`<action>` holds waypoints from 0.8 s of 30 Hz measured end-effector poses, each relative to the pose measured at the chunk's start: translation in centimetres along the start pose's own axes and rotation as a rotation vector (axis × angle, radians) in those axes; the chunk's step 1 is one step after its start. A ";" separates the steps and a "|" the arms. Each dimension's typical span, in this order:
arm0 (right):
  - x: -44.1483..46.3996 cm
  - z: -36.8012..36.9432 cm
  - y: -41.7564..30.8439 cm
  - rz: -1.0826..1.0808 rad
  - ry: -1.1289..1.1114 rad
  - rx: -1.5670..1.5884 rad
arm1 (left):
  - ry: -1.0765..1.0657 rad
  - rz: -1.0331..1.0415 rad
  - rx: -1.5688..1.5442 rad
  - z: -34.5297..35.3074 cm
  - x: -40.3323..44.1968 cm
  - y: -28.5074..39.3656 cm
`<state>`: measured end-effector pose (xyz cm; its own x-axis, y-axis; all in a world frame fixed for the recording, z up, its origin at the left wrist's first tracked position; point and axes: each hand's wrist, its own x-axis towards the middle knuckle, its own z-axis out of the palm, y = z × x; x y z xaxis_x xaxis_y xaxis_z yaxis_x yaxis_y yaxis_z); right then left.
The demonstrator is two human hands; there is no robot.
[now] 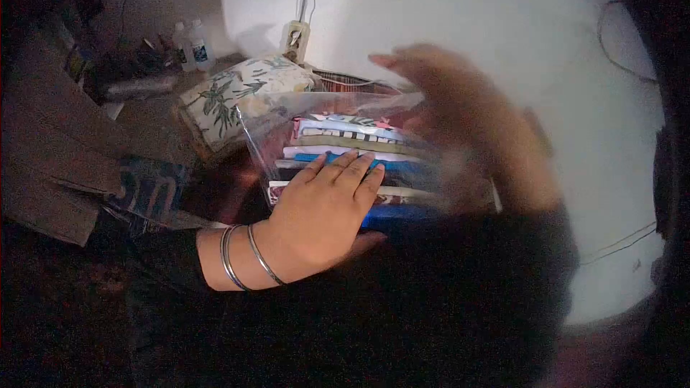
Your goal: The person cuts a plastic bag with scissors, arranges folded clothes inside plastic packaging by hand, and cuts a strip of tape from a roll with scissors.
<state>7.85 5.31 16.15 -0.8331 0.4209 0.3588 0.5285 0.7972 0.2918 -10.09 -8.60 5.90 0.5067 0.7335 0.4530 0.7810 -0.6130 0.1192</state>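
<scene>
Several folded cloths (323, 141) lie in a row inside a clear plastic bag (262, 145), their edges showing blue, white, olive, pink and patterned fabric. My left hand (323, 205), with two bangles on its wrist, rests flat over the cloths, fingers stretched out. Off to the right, my right hand (460, 97) is raised beside the bag and smeared by motion, so its fingers do not show clearly. Whether it touches the plastic I cannot tell.
Behind the bag is a bundle with a leaf print (248, 93). A power strip (295, 37) with cables sits against the pale surface at the back. Two bottles (200, 47) stand at the back left, and brown cardboard (54, 151) is at the left.
</scene>
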 end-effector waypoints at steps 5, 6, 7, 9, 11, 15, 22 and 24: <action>1.8 0.8 -0.3 0.078 -0.462 0.064 | 0.015 0.012 -0.019 0.2 -0.2 -0.7; 2.0 0.5 -0.8 0.081 -0.491 0.122 | 0.049 0.022 -0.004 0.8 -0.2 -1.0; 1.7 -0.1 -1.7 0.083 -0.503 0.118 | 0.083 0.029 0.009 1.1 -0.3 -1.2; -0.2 -1.3 -4.5 0.172 -0.508 0.006 | 0.105 0.023 -0.025 1.1 -0.4 -1.2; -2.1 -1.3 -6.9 0.177 -0.448 0.039 | 0.127 0.024 -0.053 0.9 -0.4 -1.1; -5.4 1.6 -8.8 0.130 -0.067 0.065 | 0.049 -0.014 -0.041 0.5 -0.7 -1.2; -7.3 2.0 -10.1 0.246 -0.046 0.295 | 0.016 -0.072 0.060 0.0 -0.7 -2.0; -7.6 2.2 -10.5 0.200 -0.068 0.268 | -0.003 -0.071 0.024 -0.2 -0.6 -2.7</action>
<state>8.31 -5.30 8.36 -0.7308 0.6016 0.3225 0.6287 0.7772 -0.0251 -12.62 -7.42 5.52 0.4512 0.7757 0.4414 0.8233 -0.5526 0.1296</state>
